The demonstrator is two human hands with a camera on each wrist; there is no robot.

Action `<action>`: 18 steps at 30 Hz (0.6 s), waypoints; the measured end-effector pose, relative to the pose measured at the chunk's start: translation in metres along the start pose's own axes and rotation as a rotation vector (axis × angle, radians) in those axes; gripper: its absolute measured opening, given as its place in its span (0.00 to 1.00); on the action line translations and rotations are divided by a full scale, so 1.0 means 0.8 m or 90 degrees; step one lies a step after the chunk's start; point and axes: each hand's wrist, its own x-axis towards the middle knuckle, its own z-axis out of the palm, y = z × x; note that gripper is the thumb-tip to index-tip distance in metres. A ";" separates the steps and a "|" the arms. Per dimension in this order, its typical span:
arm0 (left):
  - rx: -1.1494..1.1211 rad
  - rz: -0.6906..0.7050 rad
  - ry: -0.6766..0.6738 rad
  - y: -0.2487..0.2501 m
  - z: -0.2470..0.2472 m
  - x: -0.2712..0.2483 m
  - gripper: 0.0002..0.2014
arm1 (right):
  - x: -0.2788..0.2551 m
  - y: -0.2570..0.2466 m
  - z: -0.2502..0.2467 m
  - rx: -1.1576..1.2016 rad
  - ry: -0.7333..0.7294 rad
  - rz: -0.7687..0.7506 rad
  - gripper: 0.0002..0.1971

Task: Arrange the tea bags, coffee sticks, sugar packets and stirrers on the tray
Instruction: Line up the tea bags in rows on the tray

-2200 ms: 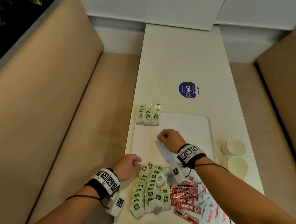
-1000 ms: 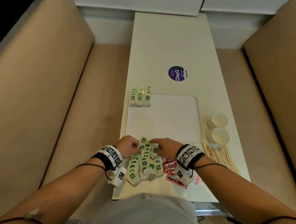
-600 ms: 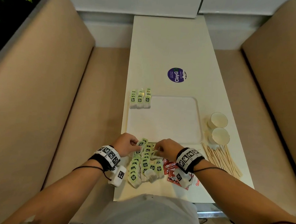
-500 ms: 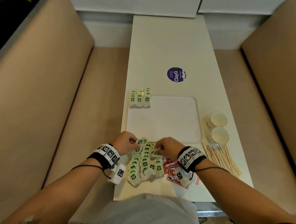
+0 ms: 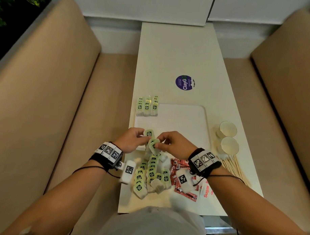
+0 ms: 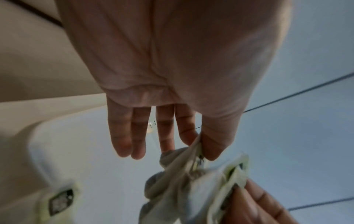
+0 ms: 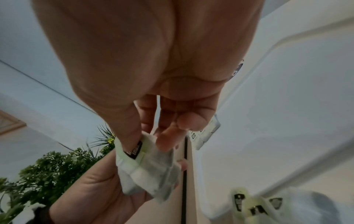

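Both hands are up off the table together, just above the near edge of the white tray (image 5: 184, 122), and each is pinching tea bags: the left hand (image 5: 130, 140) nips one bag between thumb and forefinger while its other fingers hang loosely straight, and the right hand (image 5: 176, 144) pinches a small cluster of tea bags (image 5: 153, 145) by the green tags. From where I stand the bags look snagged on each other, and that is the worry; if the hands pull apart sharply, I'd guess a tag could tear off or a bag could drop back onto the loose heap of tea bags (image 5: 150, 173) at 6 o'clock of the tray. A fallen bag could also scatter the red coffee sticks (image 5: 178, 171) just beside the heap, toward 5 o'clock. The neat rows of tea bags (image 5: 147, 106) already sit at the tray's 11 o'clock corner, partly over its rim, so a careless reach there might knock them off the edge. The stirrers (image 5: 233, 168) and the sugar packets (image 5: 207, 191) lie off the tray, at about 4 and 5 o'clock.
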 end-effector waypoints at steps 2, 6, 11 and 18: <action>-0.129 -0.019 -0.009 0.013 0.007 -0.003 0.12 | 0.004 -0.003 0.003 0.061 0.018 -0.011 0.06; -0.267 -0.066 0.030 0.022 0.021 -0.008 0.08 | 0.012 0.001 0.012 0.118 0.077 -0.021 0.05; -0.350 -0.105 0.070 0.026 0.028 -0.012 0.08 | 0.019 0.010 0.029 0.171 0.115 -0.008 0.05; -0.325 -0.121 0.041 0.016 0.026 -0.017 0.18 | 0.029 0.020 0.045 0.152 0.175 0.052 0.10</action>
